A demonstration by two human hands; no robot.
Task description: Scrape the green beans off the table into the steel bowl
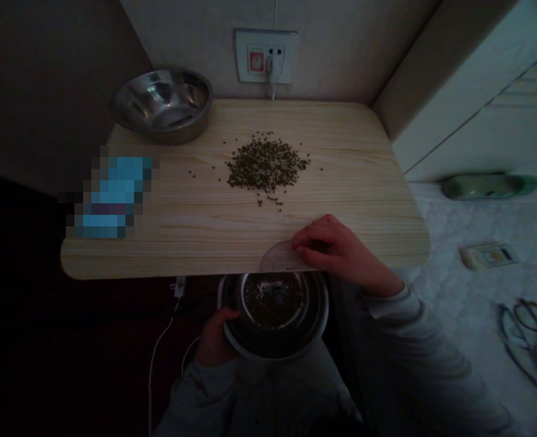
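Observation:
A loose pile of small green beans [266, 164] lies mid-table, with a few strays around it. At the table's near edge my right hand [332, 246] is closed, fingertips pinching a thin, translucent round-edged piece [277, 258] that lies nearly flat on the wood. Just below that edge, a metal bowl [277, 346] is held over my lap, and my left hand [218, 337] grips its left rim with the thumb on top. Beans and bright reflections show at the bowl's bottom. The fingers of my left hand are hidden beneath it.
The light wooden table [195, 243] has rounded corners. A second steel bowl [195, 127] stands at its back left, near a blurred blue object [118, 191]. A wall socket [266, 57] holds a plug. Glasses [530, 340] and a small device [489, 255] lie on the white bedding at right.

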